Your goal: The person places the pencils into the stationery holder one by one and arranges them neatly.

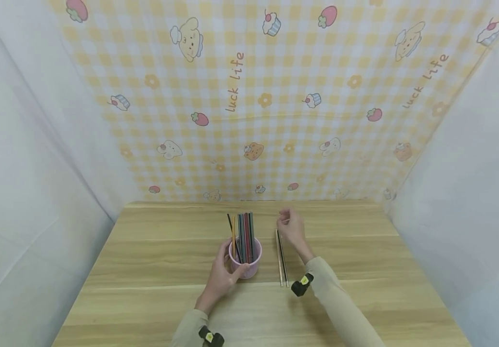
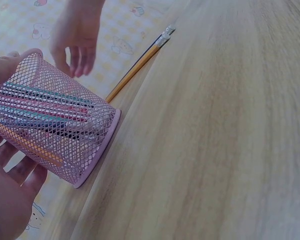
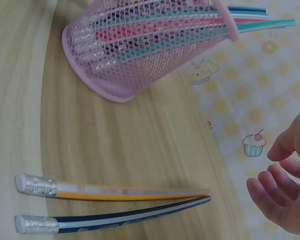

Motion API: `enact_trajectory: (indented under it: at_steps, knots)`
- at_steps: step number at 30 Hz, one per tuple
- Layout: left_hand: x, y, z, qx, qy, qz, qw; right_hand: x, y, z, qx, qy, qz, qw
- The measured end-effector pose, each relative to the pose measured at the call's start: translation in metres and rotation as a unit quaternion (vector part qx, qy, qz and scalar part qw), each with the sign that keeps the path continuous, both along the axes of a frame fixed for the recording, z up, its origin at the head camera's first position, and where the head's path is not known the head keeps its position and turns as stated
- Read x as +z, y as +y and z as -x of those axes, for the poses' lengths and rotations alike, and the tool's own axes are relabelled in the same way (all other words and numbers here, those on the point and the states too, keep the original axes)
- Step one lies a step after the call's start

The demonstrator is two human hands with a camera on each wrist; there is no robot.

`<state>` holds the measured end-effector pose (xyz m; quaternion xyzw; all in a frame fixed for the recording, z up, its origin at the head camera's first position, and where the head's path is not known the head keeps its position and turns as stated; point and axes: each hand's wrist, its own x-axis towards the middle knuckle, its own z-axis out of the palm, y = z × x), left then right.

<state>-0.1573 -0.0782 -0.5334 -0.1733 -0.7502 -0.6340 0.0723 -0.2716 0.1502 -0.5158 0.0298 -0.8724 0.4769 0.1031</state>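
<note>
A pink mesh pencil cup (image 1: 250,273) stands on the table, with several pencils (image 1: 246,236) leaning in it, mostly dark, plus an orange one. My left hand (image 1: 222,278) grips the cup from its left side, the thumb across the near side. Right of the cup, a yellow pencil (image 3: 115,192) and a dark blue pencil (image 3: 115,220) lie side by side, their eraser ends toward me. Just past their far tips my right hand (image 1: 291,228) hovers, its fingers loosely curled around nothing. In the right wrist view that hand's fingers (image 3: 280,187) are apart from both pencils.
The wooden table (image 1: 154,260) reaches back to a yellow checked cloth (image 1: 249,159) with cartoon prints. Whitish sheets hang at the left (image 1: 36,193) and right (image 1: 470,193) sides. Each wrist carries a small black camera.
</note>
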Motion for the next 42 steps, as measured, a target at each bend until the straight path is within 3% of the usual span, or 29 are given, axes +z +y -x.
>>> enact_trajectory:
  at_steps: [16,24,36,42]
  knots:
    - [0.001,0.001,0.0,-0.002,0.004,0.003,1.0,-0.026,0.006,-0.004,-0.002,-0.087,-0.049,0.995]
    - [0.0,0.001,0.0,-0.001,-0.002,0.002,1.0,-0.034,0.007,-0.007,-0.014,-0.104,-0.103,0.989]
    - [0.001,0.0,0.0,0.001,0.0,0.003,1.0,-0.028,0.004,-0.013,-0.027,-0.135,-0.177,0.974]
    - [0.002,0.0,0.0,-0.002,0.019,0.005,0.9998,-0.03,0.005,-0.014,-0.019,-0.129,-0.204,0.97]
